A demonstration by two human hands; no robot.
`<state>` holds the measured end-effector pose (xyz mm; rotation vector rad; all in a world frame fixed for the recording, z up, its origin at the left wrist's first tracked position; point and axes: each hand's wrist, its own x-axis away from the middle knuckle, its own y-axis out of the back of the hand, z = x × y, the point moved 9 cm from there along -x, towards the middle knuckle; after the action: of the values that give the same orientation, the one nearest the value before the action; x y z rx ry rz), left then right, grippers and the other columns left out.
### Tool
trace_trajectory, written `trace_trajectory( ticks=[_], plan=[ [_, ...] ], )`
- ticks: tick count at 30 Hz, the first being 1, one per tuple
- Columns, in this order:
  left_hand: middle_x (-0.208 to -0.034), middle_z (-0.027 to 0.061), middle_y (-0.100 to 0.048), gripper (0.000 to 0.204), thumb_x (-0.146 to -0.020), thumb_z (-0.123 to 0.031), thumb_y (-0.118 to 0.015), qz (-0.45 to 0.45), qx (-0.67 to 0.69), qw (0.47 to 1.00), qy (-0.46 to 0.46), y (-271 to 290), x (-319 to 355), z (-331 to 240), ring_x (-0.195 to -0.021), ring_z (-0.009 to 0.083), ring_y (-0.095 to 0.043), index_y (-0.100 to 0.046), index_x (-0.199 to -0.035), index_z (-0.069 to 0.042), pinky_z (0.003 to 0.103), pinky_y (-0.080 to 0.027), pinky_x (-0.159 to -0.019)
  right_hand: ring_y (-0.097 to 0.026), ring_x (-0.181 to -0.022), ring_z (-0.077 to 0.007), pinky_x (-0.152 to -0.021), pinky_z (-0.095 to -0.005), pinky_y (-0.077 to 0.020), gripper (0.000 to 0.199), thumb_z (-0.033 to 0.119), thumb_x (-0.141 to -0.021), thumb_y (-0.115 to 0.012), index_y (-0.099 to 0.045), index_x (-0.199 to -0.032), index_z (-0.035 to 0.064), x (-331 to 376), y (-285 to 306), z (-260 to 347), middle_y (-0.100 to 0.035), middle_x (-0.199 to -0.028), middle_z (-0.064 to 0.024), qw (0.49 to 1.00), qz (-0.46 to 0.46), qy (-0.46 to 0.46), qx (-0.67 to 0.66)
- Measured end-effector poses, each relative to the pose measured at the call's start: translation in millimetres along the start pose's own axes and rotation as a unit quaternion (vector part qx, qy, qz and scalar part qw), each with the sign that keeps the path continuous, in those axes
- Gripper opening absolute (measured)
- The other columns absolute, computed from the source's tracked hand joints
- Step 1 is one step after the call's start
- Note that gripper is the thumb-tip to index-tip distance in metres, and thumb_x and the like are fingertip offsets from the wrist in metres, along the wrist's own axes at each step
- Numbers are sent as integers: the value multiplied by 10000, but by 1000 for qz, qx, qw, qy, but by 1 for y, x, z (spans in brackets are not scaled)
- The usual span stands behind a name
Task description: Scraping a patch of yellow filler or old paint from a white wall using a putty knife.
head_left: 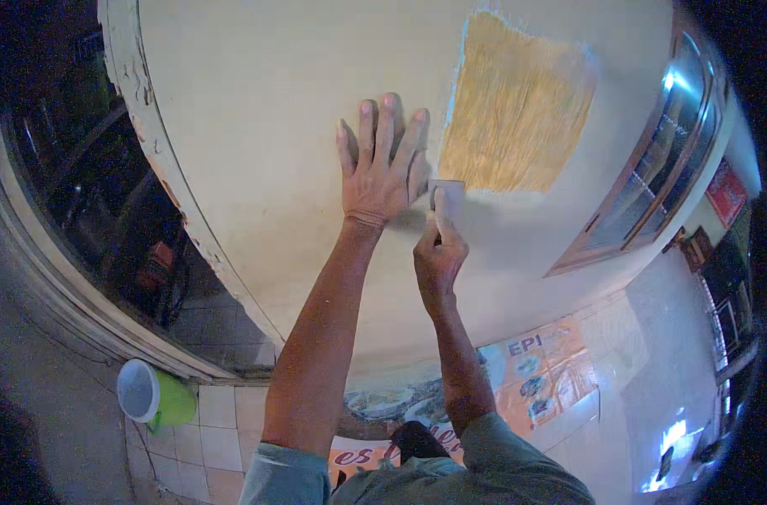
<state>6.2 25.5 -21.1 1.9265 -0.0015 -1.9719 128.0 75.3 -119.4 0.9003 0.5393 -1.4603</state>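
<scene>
My left hand (378,172) lies flat on the cream wall (265,126), its fingers spread and pointing up. Beside it, my right hand (440,248) grips a small grey scraper (451,192) with a straight upper edge, the index finger laid along it. That edge sits at the lower left corner of an ochre, streaky patch (518,109) on the wall. Pale bluish-white edging runs along the patch's left, top and bottom sides. My fingers cover most of the scraper's lower part.
At the left is a dark doorway with a chipped frame (160,164). A green bucket (175,397) stands on the tiled floor (219,433) below it. Printed sheeting (547,370) covers floor at the wall's foot. A wood-framed window (652,168) is at the right.
</scene>
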Motion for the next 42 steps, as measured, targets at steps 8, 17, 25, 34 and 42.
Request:
trace_trajectory(
  ticks=[8, 17, 25, 34, 42],
  plan=[
    [-1643, 121, -253, 626, -933, -412, -549, -8, -7, 1000, 10, 6, -1, 3, -1513, 357, -219, -407, -1533, -307, 644, -175, -1165, -613, -689, -311, -647, -389, -505, 448, -2, -940, -560, -586, -1382, 68, -6, -1, 3, -697, -950, -239, 1000, 2, 14, -9],
    [-1639, 122, -259, 610, -945, -403, -546, -36, -14, 999, -2, 8, -2, 1, -1512, 358, -218, -410, -1530, -302, 644, -184, -1162, -621, -690, -388, -636, -451, -492, 543, -29, -890, -555, -548, -1422, 80, -57, 8, 42, -675, -940, -269, 998, -22, 64, 10],
    [-1640, 129, -252, 626, -943, -410, -547, -19, -4, 1000, 5, -1, 1, -3, -1513, 363, -210, -390, -1539, -302, 647, -189, -1158, -666, -758, -289, -739, -359, -528, 410, 8, -962, -539, -586, -1369, 25, 0, 1, -10, -685, -1119, -258, 999, 12, 32, 26],
    [-1636, 165, -236, 575, -969, -416, -494, 8, 2, 1000, 4, 0, 2, -1, -1510, 416, -176, -424, -1525, -288, 680, -124, -1168, -656, -721, -325, -680, -354, -520, 376, 12, -961, -567, -617, -1334, 22, 7, 3, -6, -702, -994, -238, 999, -7, 38, 9],
    [-1638, 137, -248, 641, -935, -404, -564, -21, -9, 1000, -1, 2, 2, 2, -1510, 373, -211, -378, -1541, -312, 665, -179, -1153, -618, -676, -333, -654, -380, -505, 392, 11, -957, -586, -615, -1346, 49, 0, -2, -7, -681, -975, -254, 996, -59, 71, 9]
  ],
)
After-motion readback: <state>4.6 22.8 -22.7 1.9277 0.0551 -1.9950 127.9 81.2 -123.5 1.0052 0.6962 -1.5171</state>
